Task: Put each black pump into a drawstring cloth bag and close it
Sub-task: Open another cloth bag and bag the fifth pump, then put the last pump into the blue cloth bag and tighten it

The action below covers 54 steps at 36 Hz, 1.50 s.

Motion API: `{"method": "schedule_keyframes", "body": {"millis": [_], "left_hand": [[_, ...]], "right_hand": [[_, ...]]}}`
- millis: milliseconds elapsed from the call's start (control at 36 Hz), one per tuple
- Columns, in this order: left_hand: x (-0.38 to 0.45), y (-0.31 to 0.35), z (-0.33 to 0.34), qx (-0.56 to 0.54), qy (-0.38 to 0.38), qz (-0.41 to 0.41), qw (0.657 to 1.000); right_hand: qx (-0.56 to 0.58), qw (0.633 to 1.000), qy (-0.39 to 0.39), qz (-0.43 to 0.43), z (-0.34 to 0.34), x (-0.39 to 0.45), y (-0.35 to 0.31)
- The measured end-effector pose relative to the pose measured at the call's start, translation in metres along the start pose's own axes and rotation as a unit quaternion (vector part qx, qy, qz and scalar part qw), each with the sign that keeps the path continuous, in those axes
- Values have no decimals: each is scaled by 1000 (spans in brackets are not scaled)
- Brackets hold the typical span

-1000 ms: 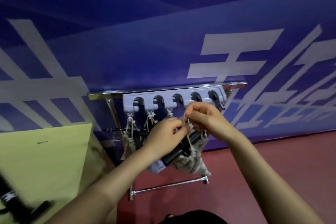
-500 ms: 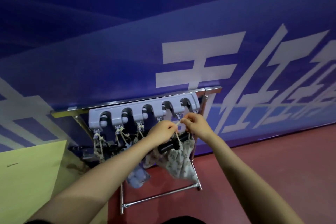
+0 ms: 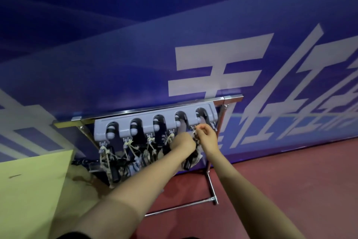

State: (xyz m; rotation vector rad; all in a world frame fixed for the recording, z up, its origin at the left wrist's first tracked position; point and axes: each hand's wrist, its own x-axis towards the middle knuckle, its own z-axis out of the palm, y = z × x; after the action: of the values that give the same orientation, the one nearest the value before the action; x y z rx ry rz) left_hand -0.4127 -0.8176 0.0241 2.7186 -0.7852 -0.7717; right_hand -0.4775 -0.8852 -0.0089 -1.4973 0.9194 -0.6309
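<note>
Both hands are up at the rack's far-right hook, right hand [image 3: 206, 135] pinching the drawstring [image 3: 194, 132], left hand [image 3: 183, 143] curled onto the cloth bag [image 3: 195, 158], whose black pump [image 3: 188, 163] hangs lengthwise straight below, nearer the left.

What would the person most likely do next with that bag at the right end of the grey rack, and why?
Probably loop the cord over the hook at the right end of the grey rack. The right hand pinches the cord just under that end, the left hand steadies the cloth bag, and a black pump shows at the bag.
</note>
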Motion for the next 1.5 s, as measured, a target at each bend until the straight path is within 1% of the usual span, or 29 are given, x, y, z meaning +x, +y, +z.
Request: {"method": "schedule_keyframes", "body": {"millis": [56,139,222,306,361,444,500,528,583,639,694,750,833,917,1000,1139,1250,1333,1389,1500], "left_hand": [[1,0,5,-82,-24,10,996],[7,-8,12,-171,-31,28,984],[12,-14,15,-208,-14,38,977],[10,-11,12,-220,-24,44,974],[7,-10,10,-225,-29,53,972],[-2,-15,0,-225,-30,99,969],[-9,-24,-10,-236,-25,134,962],[-11,-30,-14,-247,-14,147,958],[-18,-45,-26,-274,8,163,948],[-25,-63,-36,-344,10,163,925],[-34,-89,-49,-405,12,142,903],[-38,-117,-61,-430,19,116,895],[-44,-178,-75,-452,42,84,887],[-57,-252,-86,-467,86,42,879],[-80,-322,-95,-491,114,4,863],[-135,-433,-109,-475,146,-52,866],[-173,-523,-108,-467,163,-136,858],[-195,-588,-104,-462,176,-196,847],[-208,-625,-99,-457,170,-227,843],[-229,-671,-86,-443,139,-274,842]], "right_hand": [[30,999,4,30,-2,-3,7],[30,999,-13,30,-6,-8,15],[30,999,-30,27,-10,-11,17],[-4,999,-41,32,-12,-12,19],[-16,999,-27,30,-13,-17,18],[-17,999,43,-17,-11,-28,7],[11,995,86,-47,-7,-37,-9],[30,994,92,-54,-3,-40,-17],[55,993,77,-70,9,-44,-33],[74,993,45,-82,25,-50,-46],[99,992,14,-81,48,-61,-57],[121,989,-10,-86,70,-74,-66],[141,986,-54,-72,115,-100,-69],[131,984,-106,-59,165,-134,-69],[109,982,-149,-39,218,-168,-65],[85,974,-209,2,307,-228,-55],[66,964,-254,38,378,-277,-48],[25,948,-310,64,427,-310,-45],[-2,934,-347,84,451,-329,-40],[-57,910,-392,122,477,-356,-23]]}}
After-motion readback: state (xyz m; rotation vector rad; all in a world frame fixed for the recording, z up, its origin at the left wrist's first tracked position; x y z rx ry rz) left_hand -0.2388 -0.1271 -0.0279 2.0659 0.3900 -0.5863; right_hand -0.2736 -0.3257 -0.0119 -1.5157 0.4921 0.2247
